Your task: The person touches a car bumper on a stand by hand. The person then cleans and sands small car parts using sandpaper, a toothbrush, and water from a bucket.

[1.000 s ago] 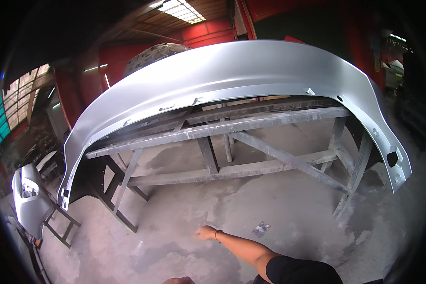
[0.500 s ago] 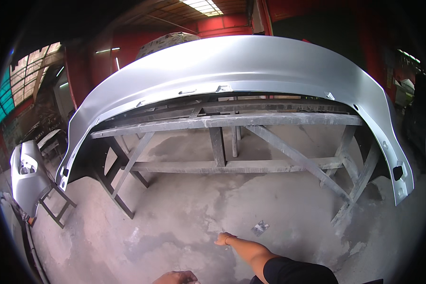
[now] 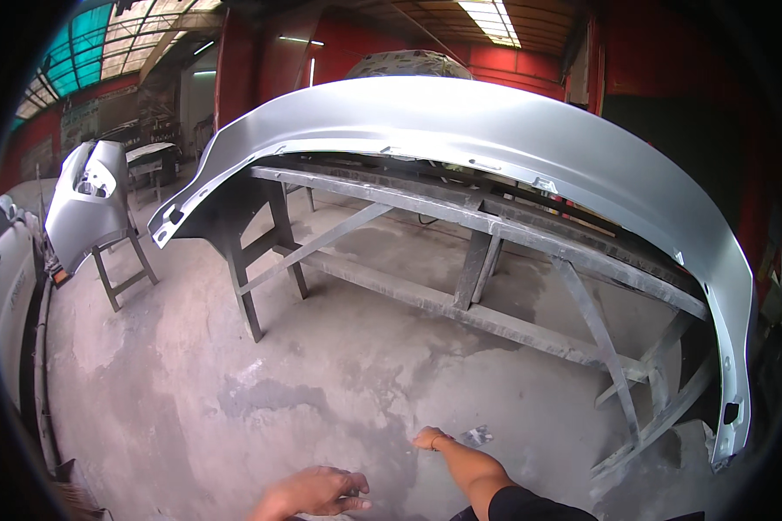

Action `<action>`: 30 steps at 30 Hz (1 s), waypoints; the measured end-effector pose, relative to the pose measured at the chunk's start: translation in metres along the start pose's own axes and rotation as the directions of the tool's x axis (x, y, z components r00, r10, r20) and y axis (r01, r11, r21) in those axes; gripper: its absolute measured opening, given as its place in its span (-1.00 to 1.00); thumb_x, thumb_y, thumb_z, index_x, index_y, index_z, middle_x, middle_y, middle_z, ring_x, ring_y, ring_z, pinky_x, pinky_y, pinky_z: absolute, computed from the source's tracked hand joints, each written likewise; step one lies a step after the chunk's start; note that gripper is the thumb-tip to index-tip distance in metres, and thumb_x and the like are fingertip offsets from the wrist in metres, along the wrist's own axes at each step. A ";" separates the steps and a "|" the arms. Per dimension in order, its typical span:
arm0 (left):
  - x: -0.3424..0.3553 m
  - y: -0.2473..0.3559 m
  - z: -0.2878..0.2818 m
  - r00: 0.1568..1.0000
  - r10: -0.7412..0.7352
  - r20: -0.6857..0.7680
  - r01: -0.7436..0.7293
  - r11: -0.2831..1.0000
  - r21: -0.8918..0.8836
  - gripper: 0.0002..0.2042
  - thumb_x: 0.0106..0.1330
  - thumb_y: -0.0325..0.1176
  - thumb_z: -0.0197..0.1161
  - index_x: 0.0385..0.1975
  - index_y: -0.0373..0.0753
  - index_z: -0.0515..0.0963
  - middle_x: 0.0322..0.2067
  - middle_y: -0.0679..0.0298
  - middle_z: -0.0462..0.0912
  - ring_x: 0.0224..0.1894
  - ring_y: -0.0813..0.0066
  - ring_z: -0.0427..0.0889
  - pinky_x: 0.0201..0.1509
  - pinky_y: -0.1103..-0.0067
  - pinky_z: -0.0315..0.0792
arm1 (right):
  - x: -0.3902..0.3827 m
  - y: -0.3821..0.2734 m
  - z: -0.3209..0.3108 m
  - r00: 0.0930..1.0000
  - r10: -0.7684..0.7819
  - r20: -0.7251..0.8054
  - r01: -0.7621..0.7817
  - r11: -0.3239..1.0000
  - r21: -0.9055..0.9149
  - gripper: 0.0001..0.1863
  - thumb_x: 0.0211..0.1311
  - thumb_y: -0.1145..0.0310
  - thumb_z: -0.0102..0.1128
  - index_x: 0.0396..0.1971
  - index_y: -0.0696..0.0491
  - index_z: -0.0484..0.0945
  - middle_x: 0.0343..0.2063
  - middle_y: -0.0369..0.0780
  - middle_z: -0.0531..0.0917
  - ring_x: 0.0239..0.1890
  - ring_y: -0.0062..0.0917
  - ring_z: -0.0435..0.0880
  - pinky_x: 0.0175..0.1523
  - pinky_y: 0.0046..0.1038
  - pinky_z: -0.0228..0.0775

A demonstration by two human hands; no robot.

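Observation:
A large silver car bumper [image 3: 460, 113] arches across a dark metal stand [image 3: 382, 190], its ends hanging down at either side. Low in the picture, my left hand [image 3: 326, 489] is held over the floor, fingers loosely bent and the thumb apart, with nothing visible in it. To its right, my right hand [image 3: 430, 438] is stretched forward on a bare forearm, away from the bumper. Its fingers look closed, and whatever may be in them is too small to make out. Neither hand touches the bumper or the stand.
Another silver bumper [image 3: 87, 200] rests on a small dark stand [image 3: 129, 269] at the left. A light-coloured vehicle side [image 3: 13, 295] runs along the left edge. A small dark-and-white scrap [image 3: 476, 435] lies on the stained concrete floor [image 3: 174, 391]. A covered car [image 3: 408, 64] stands behind.
The view has swung left, so the bumper and stand sit farther right and tilted. My left hand has come further into the picture. My right arm remains stretched forward.

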State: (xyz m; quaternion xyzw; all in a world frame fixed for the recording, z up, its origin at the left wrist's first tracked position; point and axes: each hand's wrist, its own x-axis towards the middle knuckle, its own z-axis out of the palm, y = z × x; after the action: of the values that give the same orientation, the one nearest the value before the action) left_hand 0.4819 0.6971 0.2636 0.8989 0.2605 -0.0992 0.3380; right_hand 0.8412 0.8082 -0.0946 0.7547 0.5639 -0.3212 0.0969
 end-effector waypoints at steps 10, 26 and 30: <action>-0.009 0.008 -0.003 0.996 0.086 0.017 -0.086 0.996 0.003 -0.47 0.37 0.18 -0.02 0.00 -0.19 0.48 -0.17 0.08 0.61 -0.03 0.06 0.57 0.06 0.31 0.44 | -0.002 0.000 -0.001 0.999 -0.019 0.040 0.020 1.000 -0.021 -0.44 0.16 -0.20 0.01 -0.35 0.04 0.68 -0.38 -0.14 0.70 -0.27 -0.26 0.69 -0.04 -0.20 0.49; -0.005 0.003 -0.004 0.997 0.045 0.055 -0.045 0.999 -0.016 -0.44 0.37 0.20 -0.04 0.01 -0.20 0.48 -0.14 0.07 0.62 -0.04 0.06 0.58 0.06 0.32 0.44 | -0.014 -0.015 -0.008 1.000 -0.014 0.013 0.015 0.999 -0.048 -0.48 0.18 -0.19 0.03 -0.33 0.00 0.66 -0.34 -0.14 0.69 -0.22 -0.25 0.67 -0.04 -0.26 0.47; -0.004 0.005 -0.006 0.997 0.027 0.072 -0.026 1.000 -0.015 -0.44 0.37 0.20 -0.03 0.01 -0.20 0.48 -0.14 0.07 0.62 -0.03 0.06 0.58 0.06 0.32 0.44 | -0.009 -0.012 -0.009 0.997 -0.008 0.072 0.011 0.999 -0.041 -0.49 0.18 -0.18 0.03 -0.34 -0.01 0.66 -0.35 -0.16 0.69 -0.22 -0.27 0.68 -0.04 -0.25 0.47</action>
State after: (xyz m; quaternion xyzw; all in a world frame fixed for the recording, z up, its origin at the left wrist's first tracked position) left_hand 0.4817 0.6961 0.2722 0.8957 0.2369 -0.1255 0.3549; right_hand 0.8321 0.8093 -0.0796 0.7377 0.5704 -0.3366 0.1312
